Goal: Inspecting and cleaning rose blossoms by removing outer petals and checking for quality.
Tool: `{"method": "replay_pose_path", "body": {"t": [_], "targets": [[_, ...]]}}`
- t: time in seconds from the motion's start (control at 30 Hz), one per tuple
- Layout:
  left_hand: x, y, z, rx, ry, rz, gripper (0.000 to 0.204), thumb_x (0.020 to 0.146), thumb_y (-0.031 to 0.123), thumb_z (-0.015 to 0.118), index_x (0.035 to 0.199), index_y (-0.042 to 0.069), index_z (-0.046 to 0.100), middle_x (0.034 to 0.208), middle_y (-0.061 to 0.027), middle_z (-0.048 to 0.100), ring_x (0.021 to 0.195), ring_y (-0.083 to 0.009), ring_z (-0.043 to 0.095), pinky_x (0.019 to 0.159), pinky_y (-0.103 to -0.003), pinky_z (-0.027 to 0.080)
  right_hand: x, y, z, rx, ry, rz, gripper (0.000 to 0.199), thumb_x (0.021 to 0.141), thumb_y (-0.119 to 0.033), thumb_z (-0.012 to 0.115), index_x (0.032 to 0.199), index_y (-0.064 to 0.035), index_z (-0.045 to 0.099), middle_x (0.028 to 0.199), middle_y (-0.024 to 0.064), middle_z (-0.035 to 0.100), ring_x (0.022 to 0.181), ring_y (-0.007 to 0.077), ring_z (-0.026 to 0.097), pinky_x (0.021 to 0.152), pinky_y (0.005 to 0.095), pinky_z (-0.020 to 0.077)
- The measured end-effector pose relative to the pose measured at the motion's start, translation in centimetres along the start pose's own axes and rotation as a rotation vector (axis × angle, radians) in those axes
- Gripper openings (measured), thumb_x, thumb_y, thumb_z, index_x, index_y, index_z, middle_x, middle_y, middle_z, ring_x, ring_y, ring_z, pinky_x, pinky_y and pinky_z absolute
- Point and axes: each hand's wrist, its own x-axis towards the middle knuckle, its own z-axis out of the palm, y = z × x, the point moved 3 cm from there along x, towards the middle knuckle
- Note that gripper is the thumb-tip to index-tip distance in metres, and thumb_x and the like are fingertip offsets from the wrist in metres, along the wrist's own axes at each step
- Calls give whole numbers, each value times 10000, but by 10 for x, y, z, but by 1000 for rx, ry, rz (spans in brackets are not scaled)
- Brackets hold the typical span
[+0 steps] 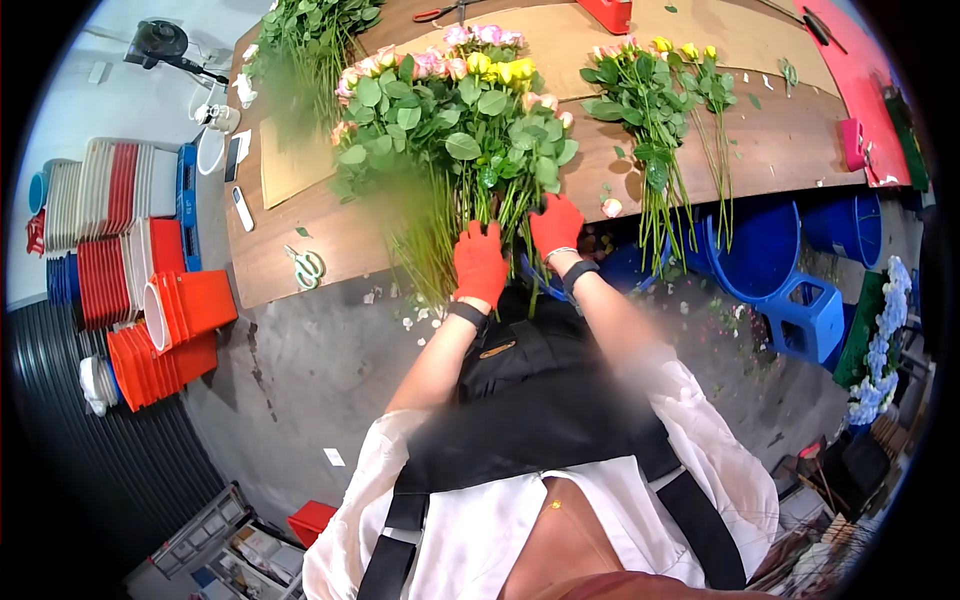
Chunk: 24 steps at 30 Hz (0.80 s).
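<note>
Both my hands wear red gloves and are at the lower stems of a big bunch of roses with pink and yellow blooms, lying over the table's near edge. My left hand is closed around stems at the middle of the bunch, its fingers bent and pointing away from me. Slightly farther and to the right, my right hand is closed on stems at the bunch's right side. Its fingertips are partly hidden among leaves. Cut stem ends hang down left of my left hand, where the picture is partly blurred.
Smaller rose bunches lie right on the wooden table; more greenery lies far left. Green-handled scissors and a phone are at the left edge. Blue buckets and a blue stool stand below right, orange bins left.
</note>
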Motion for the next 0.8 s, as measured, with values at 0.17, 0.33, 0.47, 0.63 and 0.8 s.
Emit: {"method": "replay_pose_path", "body": {"t": [0.17, 0.33, 0.47, 0.63, 0.8], "targets": [[-2, -9, -13, -255, 228, 94, 404, 759, 167, 723, 1145, 119, 613, 1123, -132, 575, 1003, -345, 570, 820, -424, 484, 7, 22, -19, 797, -101, 331, 357, 863, -131, 601, 1213, -69, 578, 1005, 173, 670, 910, 301, 642, 771, 375, 484], [42, -11, -74, -1138, 456, 88, 249, 898, 92, 602, 1130, 9, 638, 1032, -96, 665, 870, -219, 636, 757, -315, 497, -32, 43, -81, 788, -44, 25, 407, 846, -43, 614, 1249, -20, 566, 1112, 156, 664, 985, 272, 649, 859, 350, 485], [50, 12, -143, -1601, 271, 31, 248, 922, 74, 582, 1141, -30, 631, 1036, -61, 673, 816, -124, 615, 695, -263, 490, -81, 22, -143, 680, 36, -185, 420, 762, -4, 677, 1177, -18, 616, 1016, 155, 665, 915, 316, 626, 802, 383, 481], [25, 36, -163, -1874, -69, -30, 278, 881, 63, 626, 1143, -27, 624, 965, -43, 680, 693, -85, 572, 605, -229, 448, -116, 42, -154, 204, 84, -392, 410, 695, -17, 728, 1097, -33, 650, 943, 139, 658, 852, 316, 604, 776, 380, 454], [-7, 51, -161, -1864, -128, 25, 276, 845, 45, 626, 1114, -19, 636, 968, -36, 680, 780, -93, 608, 677, -225, 464, -128, 45, -162, 254, 9, -316, 475, 676, -8, 714, 1144, -36, 640, 1060, 143, 650, 990, 324, 597, 878, 396, 456]]}}
